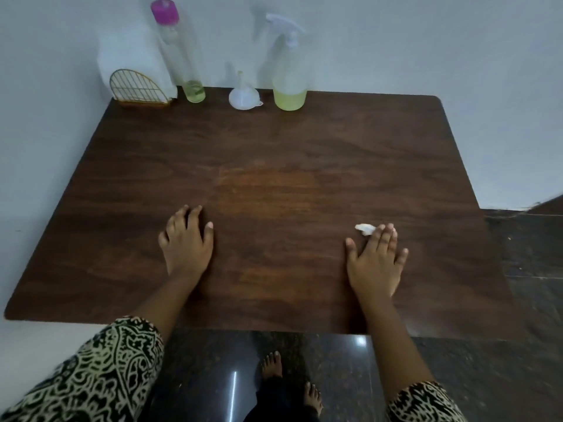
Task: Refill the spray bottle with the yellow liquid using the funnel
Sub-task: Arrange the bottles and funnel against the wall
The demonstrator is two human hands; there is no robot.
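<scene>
The spray bottle (289, 83) stands upright at the far edge of the surface (274, 178), close to the wall, its white trigger head on and a shallow layer of yellow liquid (290, 99) in its bottom. Just to its left the white funnel (243, 97) sits upside down, wide mouth on the wood and spout pointing up. Further left along the same edge stands a tall clear bottle (179, 53) with a magenta cap (164, 10), and I can see only a small pool of pale yellow-green liquid at its base. Beside that, in the far left corner, a gold wire holder (138, 88) keeps a stack of white paper (131, 53) upright against the wall. Both hands are well apart from all of this, down on the near half of the surface. The left grip (185, 239) rests with its fingers loosely bent, tips on the wood, holding nothing. The right grip (376, 260) lies flat, palm down, fingers straight and slightly spread, also holding nothing. A small white scrap (365, 229) lies at the tip of its forefinger; I cannot tell whether the two touch. Black-and-cream patterned sleeves (100, 376) cover both forearms near the bottom of my view. Under the near edge, two bare feet (271, 365) stand on a dark polished floor (533, 269).
</scene>
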